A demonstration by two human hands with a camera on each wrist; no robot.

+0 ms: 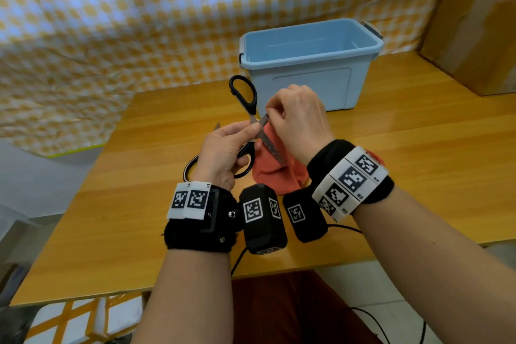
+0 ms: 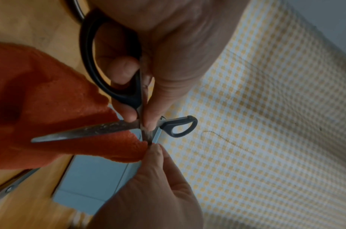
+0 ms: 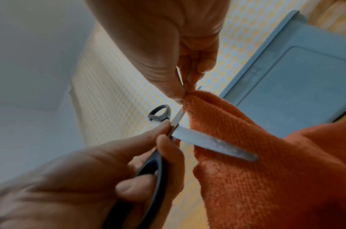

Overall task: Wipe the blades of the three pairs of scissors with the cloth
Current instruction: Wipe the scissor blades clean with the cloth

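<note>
Black-handled scissors (image 1: 245,98) are held open in the air over the table. My left hand (image 1: 229,142) grips them: its thumb and forefinger pinch the pivot, and other fingers pass through the lower handle loop (image 2: 109,86). My right hand (image 1: 293,117) pinches the orange cloth (image 1: 276,173) around the upper blade; only a short bare stretch (image 3: 178,116) of that blade shows. The other blade (image 3: 213,142) lies bare across the hanging cloth (image 3: 266,178). A second pair of scissors (image 1: 190,166) lies on the table under my left hand.
A light blue plastic bin (image 1: 307,84) stands open just behind my hands. A cardboard box (image 1: 474,22) fills the far right of the wooden table (image 1: 405,162). A checked sheet (image 1: 111,22) hangs behind. Metal blades with a screw (image 2: 9,188) lie on the table.
</note>
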